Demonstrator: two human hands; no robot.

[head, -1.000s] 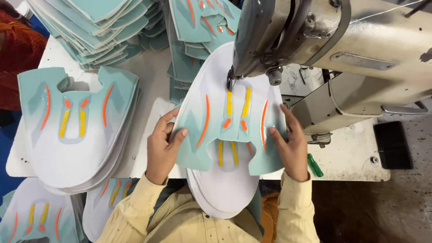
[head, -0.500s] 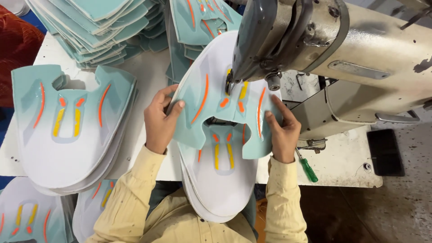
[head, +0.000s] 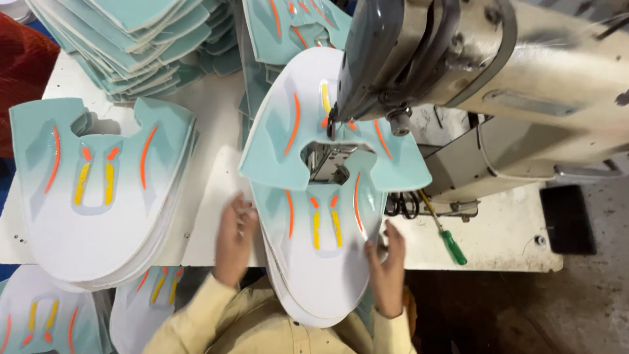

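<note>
A teal and white shoe-upper panel (head: 288,124) with orange stripes lies under the needle of the sewing machine (head: 419,59), its white end pointing away from me; neither hand touches it. A second, matching panel (head: 321,255) tops a stack in my lap. My left hand (head: 234,239) hovers, blurred, with its fingers apart, just left of that stack. My right hand (head: 388,269) is at the lap panel's right edge, thumb on top of it.
A pile of the same panels (head: 92,196) sits on the white table (head: 216,177) at left, with more stacks (head: 131,39) at the back and below the table edge. A green-handled screwdriver (head: 449,239) lies by the machine base.
Both hands let go of the panel at the needle and drew back toward me. That panel now lies turned with its white end away, and the lap stack is uncovered.
</note>
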